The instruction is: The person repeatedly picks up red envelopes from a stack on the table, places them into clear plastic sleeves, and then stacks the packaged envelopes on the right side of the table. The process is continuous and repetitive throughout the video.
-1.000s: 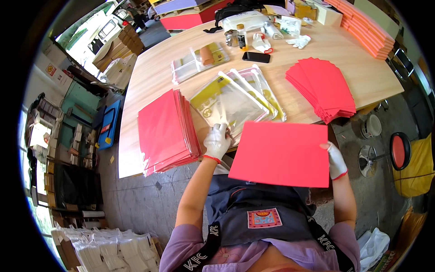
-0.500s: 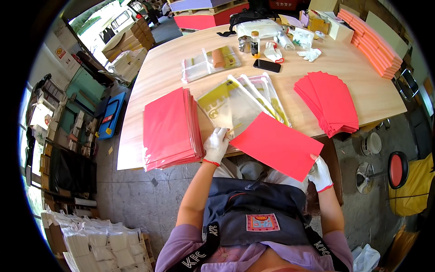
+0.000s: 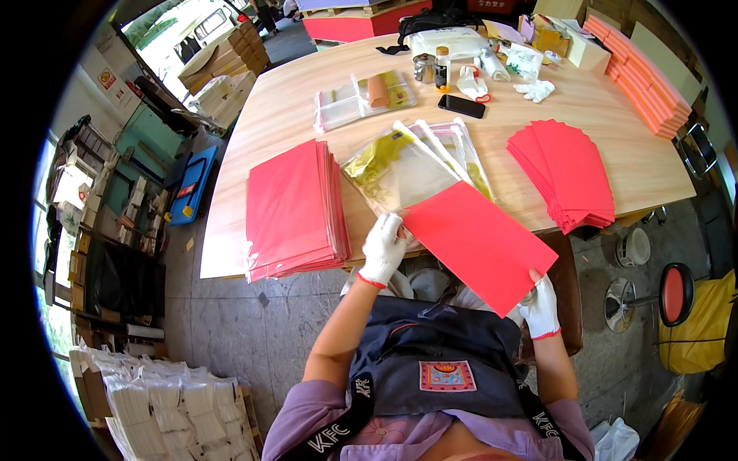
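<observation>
My right hand [image 3: 540, 306], in a white glove, grips the near corner of a red envelope [image 3: 477, 240] that angles toward the table edge. Its far end meets a clear plastic bag [image 3: 396, 170] with gold print inside, on top of several similar bags. My left hand [image 3: 383, 247], also gloved, pinches the bag's near edge where the envelope enters. A stack of bagged red envelopes [image 3: 292, 207] lies to the left, and a fanned pile of bare red envelopes [image 3: 565, 178] lies to the right.
The wooden table [image 3: 615, 123] carries a black phone [image 3: 461, 106], a bottle [image 3: 441, 69], loose white gloves [image 3: 536, 90], a clear tray [image 3: 357, 100] and orange stacks [image 3: 646, 81] at the far right. A red stool [image 3: 675, 293] stands right; white bundles [image 3: 173, 403] sit on the floor lower left.
The red envelope has tilted from flat in front of me to a diagonal, its far end now pushed toward the bag's mouth. My right hand dropped lower; my left stayed at the bag.
</observation>
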`<state>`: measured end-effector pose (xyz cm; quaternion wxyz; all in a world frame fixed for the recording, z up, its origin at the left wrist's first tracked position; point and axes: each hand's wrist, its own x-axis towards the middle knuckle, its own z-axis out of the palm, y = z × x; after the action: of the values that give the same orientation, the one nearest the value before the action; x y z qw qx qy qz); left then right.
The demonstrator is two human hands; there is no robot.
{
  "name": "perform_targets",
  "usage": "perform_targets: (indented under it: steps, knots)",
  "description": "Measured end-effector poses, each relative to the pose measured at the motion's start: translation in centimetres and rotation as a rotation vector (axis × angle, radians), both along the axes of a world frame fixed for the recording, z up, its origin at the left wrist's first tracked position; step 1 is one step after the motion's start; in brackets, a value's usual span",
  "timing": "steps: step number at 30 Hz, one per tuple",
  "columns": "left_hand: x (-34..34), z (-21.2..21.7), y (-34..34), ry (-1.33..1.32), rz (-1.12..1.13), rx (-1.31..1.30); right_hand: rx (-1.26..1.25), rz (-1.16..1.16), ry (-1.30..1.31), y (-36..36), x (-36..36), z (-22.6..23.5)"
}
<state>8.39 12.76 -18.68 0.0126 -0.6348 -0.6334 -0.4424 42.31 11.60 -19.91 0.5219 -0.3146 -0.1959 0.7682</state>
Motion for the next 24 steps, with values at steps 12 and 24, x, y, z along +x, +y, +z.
perform_targets:
  steps: [12,24]
  knots:
    - [10.3,-6.4,3.2,-1.731,-0.032,-0.354,0.009,0.116,-0.239,-4.6,-2.7,5.9]
    - [10.7,-10.1,-3.2,-1.687,-0.151,-0.587,-0.184,0.085,0.283,0.0,-11.8,-4.7]
